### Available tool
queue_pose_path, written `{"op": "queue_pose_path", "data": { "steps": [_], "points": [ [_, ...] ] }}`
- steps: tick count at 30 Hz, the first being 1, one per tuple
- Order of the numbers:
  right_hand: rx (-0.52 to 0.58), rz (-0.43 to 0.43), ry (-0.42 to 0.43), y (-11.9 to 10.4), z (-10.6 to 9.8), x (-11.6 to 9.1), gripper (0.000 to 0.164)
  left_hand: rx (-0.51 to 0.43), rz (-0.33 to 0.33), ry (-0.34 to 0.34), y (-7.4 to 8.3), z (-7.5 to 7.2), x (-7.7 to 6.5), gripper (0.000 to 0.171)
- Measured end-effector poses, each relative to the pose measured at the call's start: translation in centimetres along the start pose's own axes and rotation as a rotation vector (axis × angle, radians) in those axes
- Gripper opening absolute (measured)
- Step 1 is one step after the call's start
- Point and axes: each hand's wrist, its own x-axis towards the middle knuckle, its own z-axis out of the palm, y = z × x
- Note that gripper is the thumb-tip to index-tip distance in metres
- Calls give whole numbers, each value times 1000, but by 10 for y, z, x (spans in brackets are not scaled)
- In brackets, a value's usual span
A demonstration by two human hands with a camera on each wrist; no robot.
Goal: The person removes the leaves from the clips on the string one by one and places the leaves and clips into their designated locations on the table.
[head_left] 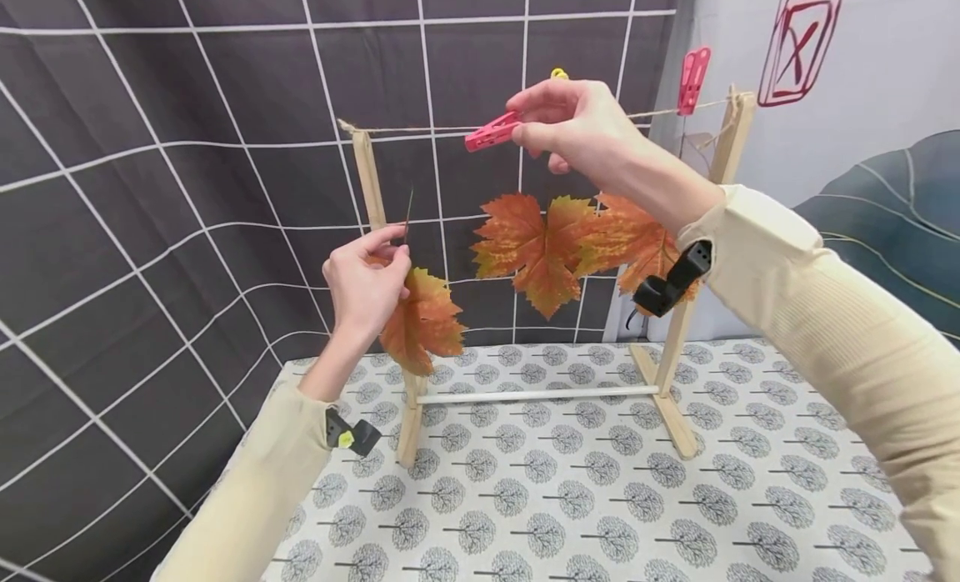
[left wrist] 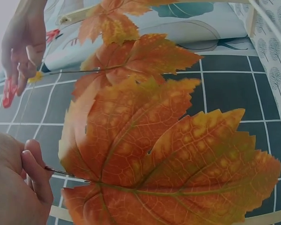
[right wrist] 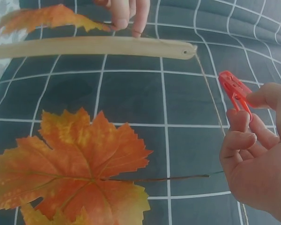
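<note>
My left hand (head_left: 367,282) pinches the thin stem of an orange maple-like leaf (head_left: 423,323) between thumb and fingers, beside the left post of a wooden frame. The leaf hangs below that hand and fills much of the left wrist view. Up at the string (head_left: 420,130), my right hand (head_left: 573,123) pinches a red clothespin (head_left: 493,132) by its handle end, its nose pointing left. Two more leaves hang from the string: a middle leaf (head_left: 536,248) below the right hand, and a right leaf (head_left: 637,240) partly hidden by the right wrist.
Another red clothespin (head_left: 693,82) clips the string near the right post (head_left: 731,140); a yellow clothespin (head_left: 558,73) shows behind the right hand. A white rod (head_left: 536,394) joins the frame's feet on the tree-print tablecloth (head_left: 555,482). A dark grid curtain (head_left: 247,82) stands behind.
</note>
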Motion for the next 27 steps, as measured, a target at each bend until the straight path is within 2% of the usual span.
{"op": "queue_pose_path", "data": {
  "steps": [7, 27],
  "points": [
    [2, 19, 6, 7, -6, -11, 34, 34, -19, -15, -4, -5, -7, 26],
    [-37, 41, 10, 32, -28, -43, 34, 105, 63, -53, -20, -14, -23, 29]
  ]
}}
